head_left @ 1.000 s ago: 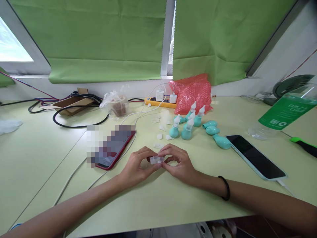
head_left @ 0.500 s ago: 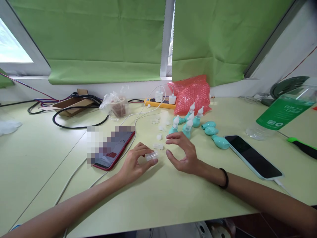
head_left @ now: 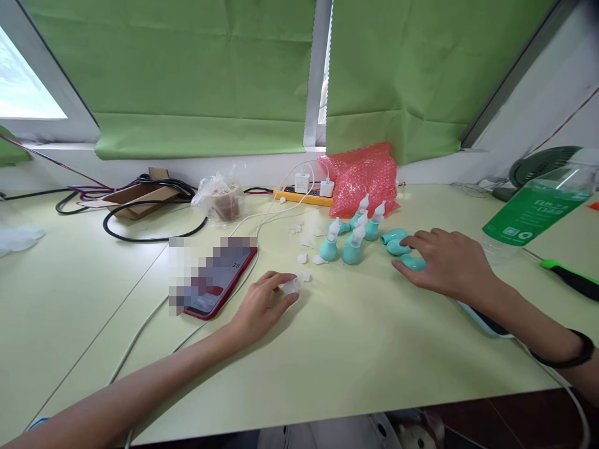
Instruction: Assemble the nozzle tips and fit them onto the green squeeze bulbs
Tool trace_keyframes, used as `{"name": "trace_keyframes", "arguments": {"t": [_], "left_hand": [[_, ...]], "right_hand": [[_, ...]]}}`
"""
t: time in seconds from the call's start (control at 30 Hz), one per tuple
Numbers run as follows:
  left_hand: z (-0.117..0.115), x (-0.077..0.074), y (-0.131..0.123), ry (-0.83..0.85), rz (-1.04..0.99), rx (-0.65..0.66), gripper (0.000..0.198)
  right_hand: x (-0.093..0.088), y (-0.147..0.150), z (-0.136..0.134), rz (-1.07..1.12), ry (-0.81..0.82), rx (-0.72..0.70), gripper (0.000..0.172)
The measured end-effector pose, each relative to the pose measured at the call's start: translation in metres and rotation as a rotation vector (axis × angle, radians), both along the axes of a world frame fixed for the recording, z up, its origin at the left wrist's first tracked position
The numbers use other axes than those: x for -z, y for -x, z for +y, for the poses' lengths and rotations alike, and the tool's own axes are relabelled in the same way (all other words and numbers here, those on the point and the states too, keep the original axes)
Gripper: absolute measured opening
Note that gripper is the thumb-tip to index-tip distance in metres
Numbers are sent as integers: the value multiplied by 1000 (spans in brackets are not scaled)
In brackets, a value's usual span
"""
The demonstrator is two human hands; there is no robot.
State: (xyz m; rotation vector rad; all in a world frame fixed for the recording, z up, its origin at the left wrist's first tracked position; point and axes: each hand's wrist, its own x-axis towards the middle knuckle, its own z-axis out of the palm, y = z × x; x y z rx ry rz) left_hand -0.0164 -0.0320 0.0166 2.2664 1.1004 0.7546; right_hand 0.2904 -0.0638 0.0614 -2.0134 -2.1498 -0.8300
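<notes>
My left hand (head_left: pixel 259 305) rests on the pale green table (head_left: pixel 327 349) and pinches a small clear plastic piece (head_left: pixel 291 286) between thumb and fingers. My right hand (head_left: pixel 444 262) reaches over the lying teal bulbs (head_left: pixel 397 242), its fingers curled down onto one teal bulb (head_left: pixel 414 263). Several upright teal bulbs with white tips (head_left: pixel 352 240) stand just left of it. Small white tips (head_left: pixel 306 248) lie scattered between the two hands.
A red phone (head_left: pixel 219 282) on a white cable lies left of my left hand. Another phone (head_left: pixel 482 318) is partly under my right forearm. Red bubble wrap (head_left: pixel 367 176), a yellow power strip (head_left: pixel 306 194), a green-labelled bottle (head_left: pixel 538 209) and black cables (head_left: pixel 140 215) stand further back.
My right hand let go of the clear piece and moved right and away to the lying teal bulbs. My left hand kept the clear piece and shifted slightly forward.
</notes>
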Motion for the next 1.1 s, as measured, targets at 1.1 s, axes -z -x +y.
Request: {"name": "trace_keyframes", "arguments": {"t": [1.1], "left_hand": [[5, 1, 0, 691, -507, 186, 25]], "right_hand": [[56, 101, -7, 765, -100, -917, 44]]}}
